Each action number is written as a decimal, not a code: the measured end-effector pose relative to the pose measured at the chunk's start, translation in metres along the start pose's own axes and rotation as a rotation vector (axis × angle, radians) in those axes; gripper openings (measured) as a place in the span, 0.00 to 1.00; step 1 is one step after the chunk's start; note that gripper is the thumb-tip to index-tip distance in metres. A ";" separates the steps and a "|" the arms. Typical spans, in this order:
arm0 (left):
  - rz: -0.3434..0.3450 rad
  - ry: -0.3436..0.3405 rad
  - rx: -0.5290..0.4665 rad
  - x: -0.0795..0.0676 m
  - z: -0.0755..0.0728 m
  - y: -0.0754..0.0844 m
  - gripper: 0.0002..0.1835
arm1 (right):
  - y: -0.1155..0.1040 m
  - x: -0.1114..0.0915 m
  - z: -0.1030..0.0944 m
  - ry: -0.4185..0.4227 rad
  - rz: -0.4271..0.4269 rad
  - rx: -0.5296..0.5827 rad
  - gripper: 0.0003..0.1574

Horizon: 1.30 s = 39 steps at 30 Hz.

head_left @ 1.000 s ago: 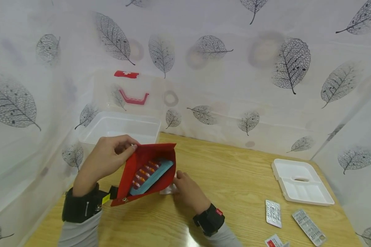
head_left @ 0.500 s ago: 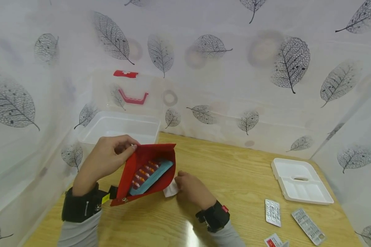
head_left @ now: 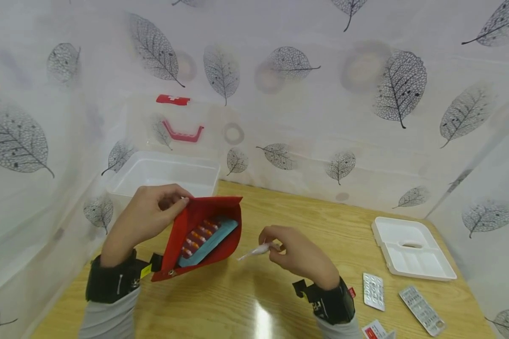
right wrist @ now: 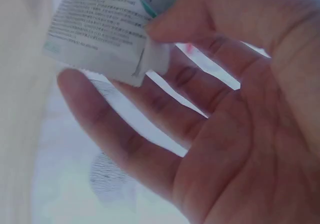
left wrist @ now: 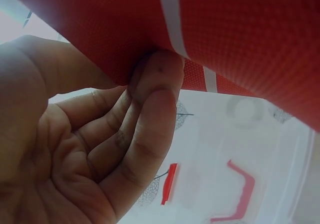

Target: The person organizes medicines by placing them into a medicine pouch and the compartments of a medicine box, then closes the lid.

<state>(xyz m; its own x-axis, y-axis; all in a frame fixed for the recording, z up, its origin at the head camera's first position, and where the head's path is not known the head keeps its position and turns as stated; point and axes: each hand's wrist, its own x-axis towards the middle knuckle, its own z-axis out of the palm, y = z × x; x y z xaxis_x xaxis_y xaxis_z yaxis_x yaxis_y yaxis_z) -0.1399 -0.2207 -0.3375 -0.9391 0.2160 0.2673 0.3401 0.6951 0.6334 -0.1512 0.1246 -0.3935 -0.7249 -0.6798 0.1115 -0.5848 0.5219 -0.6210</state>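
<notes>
My left hand (head_left: 142,221) pinches the top edge of a red pouch (head_left: 224,206), which is tilted with its mouth facing me. Inside lie a blister pack of orange-and-white capsules (head_left: 198,236) and a long light-blue packet (head_left: 211,245). In the left wrist view, thumb and fingertips grip the pouch's red fabric (left wrist: 240,39), which has pale stripes. To the pouch's right, my right hand (head_left: 301,252) pinches a small white sachet (head_left: 258,250) over the table. The right wrist view shows the sachet (right wrist: 97,31) covered in fine print, with a green-edged part near the thumb.
Behind the pouch stands a clear plastic box (head_left: 174,170) with a red handle (head_left: 183,134) on its raised lid. At the right are a white compartment tray (head_left: 417,259), two silver blister packs (head_left: 373,292) (head_left: 422,310) and a small red-and-white card-like item (head_left: 375,330).
My right hand has moved away from the pouch's lower right side, rightward and up off the table, bringing the small sachet with it. The left hand and pouch have stayed put.
</notes>
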 end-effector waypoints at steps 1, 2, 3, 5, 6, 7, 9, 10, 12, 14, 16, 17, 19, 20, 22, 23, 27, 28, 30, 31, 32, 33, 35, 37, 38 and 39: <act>-0.002 -0.004 -0.003 0.000 0.000 0.001 0.07 | -0.003 -0.003 -0.004 0.014 0.000 0.005 0.18; -0.002 -0.008 -0.009 0.001 0.001 0.001 0.08 | -0.006 -0.006 -0.007 0.027 0.001 0.007 0.18; -0.004 -0.010 -0.010 0.001 0.001 0.002 0.07 | -0.010 -0.008 -0.010 0.044 -0.003 0.007 0.18; -0.002 -0.015 -0.012 0.002 0.002 0.004 0.07 | -0.018 -0.011 -0.013 0.094 -0.034 0.004 0.18; 0.000 -0.016 -0.014 0.002 0.003 0.005 0.07 | -0.021 -0.012 -0.013 0.130 -0.057 -0.002 0.18; 0.002 -0.018 -0.016 0.002 0.003 0.006 0.08 | -0.025 -0.012 -0.013 0.169 -0.082 -0.006 0.18; 0.005 -0.021 -0.012 0.001 0.004 0.007 0.07 | -0.032 -0.010 -0.009 0.257 -0.153 -0.009 0.19; 0.007 -0.024 -0.011 0.002 0.004 0.008 0.07 | -0.034 -0.009 -0.006 0.300 -0.197 -0.010 0.19; 0.012 -0.025 -0.017 0.002 0.005 0.009 0.07 | -0.038 -0.005 0.000 0.370 -0.268 -0.026 0.19; 0.017 -0.027 -0.021 0.003 0.007 0.010 0.06 | -0.039 0.000 0.007 0.400 -0.326 -0.049 0.20; 0.022 -0.029 -0.025 0.003 0.010 0.010 0.06 | -0.040 0.004 0.014 0.404 -0.362 -0.071 0.20; 0.024 -0.031 -0.027 0.002 0.011 0.010 0.06 | -0.040 0.006 0.017 0.398 -0.371 -0.081 0.20; 0.032 -0.037 -0.030 0.002 0.012 0.010 0.06 | -0.039 0.010 0.025 0.374 -0.392 -0.088 0.19; 0.039 -0.038 -0.031 0.002 0.013 0.010 0.05 | -0.039 0.013 0.028 0.365 -0.399 -0.085 0.19; 0.057 -0.045 -0.037 0.003 0.016 0.011 0.05 | -0.040 0.016 0.035 0.343 -0.401 -0.082 0.18; 0.070 -0.045 -0.039 0.004 0.017 0.011 0.05 | -0.041 0.018 0.039 0.332 -0.390 -0.088 0.19; 0.116 -0.040 -0.035 0.006 0.020 0.011 0.06 | -0.041 0.022 0.049 0.291 -0.323 -0.089 0.24; 0.122 -0.040 -0.034 0.006 0.020 0.011 0.06 | -0.041 0.023 0.051 0.281 -0.306 -0.089 0.25; 0.127 -0.042 -0.033 0.007 0.020 0.011 0.06 | -0.041 0.023 0.053 0.274 -0.277 -0.097 0.27; 0.125 -0.043 -0.034 0.007 0.020 0.011 0.06 | -0.041 0.023 0.053 0.277 -0.263 -0.106 0.27; 0.122 -0.045 -0.033 0.007 0.021 0.011 0.06 | -0.041 0.023 0.053 0.285 -0.253 -0.120 0.26; 0.118 -0.046 -0.032 0.007 0.021 0.011 0.05 | -0.041 0.022 0.053 0.295 -0.247 -0.131 0.25; 0.111 -0.044 -0.028 0.007 0.021 0.012 0.05 | -0.042 0.022 0.052 0.313 -0.235 -0.151 0.23; 0.100 -0.040 -0.023 0.007 0.021 0.012 0.05 | -0.043 0.021 0.051 0.325 -0.234 -0.160 0.20; 0.094 -0.037 -0.022 0.007 0.022 0.012 0.05 | -0.044 0.022 0.051 0.330 -0.237 -0.161 0.19; 0.087 -0.033 -0.024 0.008 0.023 0.013 0.05 | -0.044 0.022 0.051 0.333 -0.241 -0.162 0.17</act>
<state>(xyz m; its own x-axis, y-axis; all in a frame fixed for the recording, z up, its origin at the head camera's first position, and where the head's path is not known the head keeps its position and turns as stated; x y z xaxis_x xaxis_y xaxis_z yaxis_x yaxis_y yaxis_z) -0.1438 -0.1945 -0.3440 -0.9069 0.2979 0.2981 0.4213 0.6561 0.6262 -0.1223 0.0604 -0.4031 -0.6227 -0.6028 0.4989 -0.7821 0.4608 -0.4194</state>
